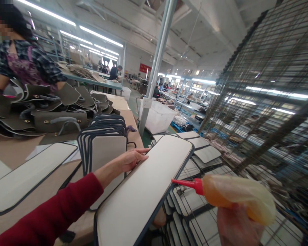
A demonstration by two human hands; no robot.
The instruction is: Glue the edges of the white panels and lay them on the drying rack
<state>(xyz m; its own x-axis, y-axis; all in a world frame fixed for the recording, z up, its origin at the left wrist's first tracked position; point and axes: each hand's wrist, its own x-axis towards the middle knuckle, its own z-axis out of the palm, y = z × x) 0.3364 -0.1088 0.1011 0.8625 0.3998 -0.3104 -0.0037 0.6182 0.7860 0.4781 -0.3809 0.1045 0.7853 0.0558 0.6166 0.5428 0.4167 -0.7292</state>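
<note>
Head view, white panel (146, 184), oblong, round-cornered, dark-edged, tilted

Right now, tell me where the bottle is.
Head view, lower right: the bottle is in the right hand, its red nozzle pointing left at the nearest white panel.
</note>
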